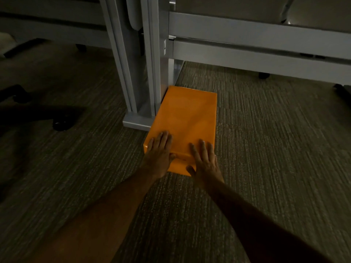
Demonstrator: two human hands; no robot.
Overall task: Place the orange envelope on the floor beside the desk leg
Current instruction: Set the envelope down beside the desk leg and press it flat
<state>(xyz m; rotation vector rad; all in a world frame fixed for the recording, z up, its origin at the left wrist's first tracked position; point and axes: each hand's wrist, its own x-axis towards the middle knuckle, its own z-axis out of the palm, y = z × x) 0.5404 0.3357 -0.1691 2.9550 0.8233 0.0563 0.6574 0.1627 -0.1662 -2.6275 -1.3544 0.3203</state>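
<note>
Both hands lie flat, palms down and fingers spread, on the near end of the orange envelope (185,118); neither hand forms a closed grip, the fingers being stretched out rather than curled around anything. The left hand (159,156) covers the near left corner, its fingertips pointing away from the person, and its thumb reaches toward the middle of the near edge. The right hand (206,161) presses the near right part, its thumb hanging over the near edge onto a folded flap. Both bare forearms run back toward the camera across the lower part of the view. The envelope lies flat on the carpeted floor (275,149), long side running away from the person. Its left edge sits just beside the grey metal table leg (150,73), and it seems to touch the leg's flat foot plate (135,123). A grey horizontal rail (256,52) runs from the leg to the right, above the carpet. At the left, in shadow, stand the dark base and castor (60,125) of a chair, well apart from the envelope.
</note>
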